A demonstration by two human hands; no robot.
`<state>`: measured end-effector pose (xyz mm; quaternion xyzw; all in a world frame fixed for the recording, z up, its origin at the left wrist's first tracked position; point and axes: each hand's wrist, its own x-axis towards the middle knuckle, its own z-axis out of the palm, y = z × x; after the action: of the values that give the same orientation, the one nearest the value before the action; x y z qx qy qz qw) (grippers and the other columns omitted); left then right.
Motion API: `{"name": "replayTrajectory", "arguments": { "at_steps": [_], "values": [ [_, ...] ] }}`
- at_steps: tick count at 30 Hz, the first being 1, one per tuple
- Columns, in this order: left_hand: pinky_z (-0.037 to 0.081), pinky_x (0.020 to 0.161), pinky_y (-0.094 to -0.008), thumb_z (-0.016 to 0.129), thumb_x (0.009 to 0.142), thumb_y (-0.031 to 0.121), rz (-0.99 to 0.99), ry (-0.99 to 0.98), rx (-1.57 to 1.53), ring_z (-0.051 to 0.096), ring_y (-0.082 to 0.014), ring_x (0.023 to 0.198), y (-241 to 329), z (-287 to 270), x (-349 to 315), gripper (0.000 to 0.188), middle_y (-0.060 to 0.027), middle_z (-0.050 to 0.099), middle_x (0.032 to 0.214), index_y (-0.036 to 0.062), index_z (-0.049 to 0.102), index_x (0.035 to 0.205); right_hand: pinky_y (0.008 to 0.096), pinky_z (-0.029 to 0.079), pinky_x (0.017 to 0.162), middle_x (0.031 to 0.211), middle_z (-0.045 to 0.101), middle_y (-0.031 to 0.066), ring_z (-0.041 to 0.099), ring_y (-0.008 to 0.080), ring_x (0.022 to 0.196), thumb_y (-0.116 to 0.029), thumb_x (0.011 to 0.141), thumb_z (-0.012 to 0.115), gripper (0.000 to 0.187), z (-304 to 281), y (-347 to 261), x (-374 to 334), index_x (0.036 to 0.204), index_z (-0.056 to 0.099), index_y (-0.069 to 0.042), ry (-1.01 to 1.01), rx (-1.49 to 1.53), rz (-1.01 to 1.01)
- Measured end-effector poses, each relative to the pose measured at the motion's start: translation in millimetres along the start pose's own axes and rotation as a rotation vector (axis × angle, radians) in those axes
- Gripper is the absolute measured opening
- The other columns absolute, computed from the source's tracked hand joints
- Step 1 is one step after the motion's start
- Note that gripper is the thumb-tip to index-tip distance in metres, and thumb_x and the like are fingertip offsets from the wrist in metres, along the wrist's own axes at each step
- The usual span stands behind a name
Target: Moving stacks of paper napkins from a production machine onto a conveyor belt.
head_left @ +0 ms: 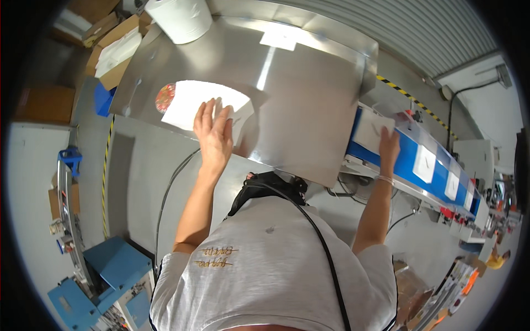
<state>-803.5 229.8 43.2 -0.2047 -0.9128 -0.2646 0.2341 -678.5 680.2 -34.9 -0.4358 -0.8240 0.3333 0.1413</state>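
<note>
Nearest to the camera, a black cable [326,248] ran over the soft grey shirt [265,265]; it was loose, so it could perhaps catch an arm during a wide reach.

Beyond it, the left hand [215,135] was open, its fingers slightly bent and apart, resting on the white sheets [187,105] at the front of the table [309,110]. It did not appear to grasp them. Because they lay close to the edge, on smooth metal, a careless push could make them slide or fall.

The right hand [388,146] had half-curled fingers at the right side of a flat white piece [367,129] on the belt [406,151]; whether it pinched this piece, I could not tell. If the hand dragged it, the piece could turn askew.

As for materials, the table was shiny steel, the belt blue and even. A round, red-patterned piece [165,97] showed beside the sheets. Farther off stood a thick white roll [182,22], an open cardboard box [118,52] and a ribbed metal wall [408,27].
</note>
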Motion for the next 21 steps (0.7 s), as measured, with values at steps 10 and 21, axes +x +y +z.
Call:
{"name": "replayTrajectory", "arguments": {
  "at_steps": [10,21],
  "values": [
    [0.018,0.109,-0.0531,0.069,0.075,0.004,0.02,-0.067,-0.037,0.027,-0.0412,0.135,4.3,-2.1,1.1,0.027,-0.0161,0.042,0.14,0.0147,0.07,0.101,0.0368,0.046,0.092,0.128,0.053,0.0101,0.05,0.0262,0.117,-0.021,0.078,0.073,0.047,109.1,-206.3,-116.0,0.122,0.056,-0.011,-0.758,0.395,-0.727],
    [0.03,0.106,-0.0473,0.067,0.082,0.008,-0.012,-0.067,0.0,0.035,-0.0384,0.13,-17.3,-9.3,7.8,0.037,-0.0168,0.046,0.136,0.0093,0.062,0.118,0.0276,0.046,0.074,0.089,0.06,0.0054,0.055,0.013,0.082,-0.029,0.094,0.058,0.03,102.0,-77.5,-52.2,0.109,0.054,-0.003,-0.365,0.379,-0.402]
  ]
}}
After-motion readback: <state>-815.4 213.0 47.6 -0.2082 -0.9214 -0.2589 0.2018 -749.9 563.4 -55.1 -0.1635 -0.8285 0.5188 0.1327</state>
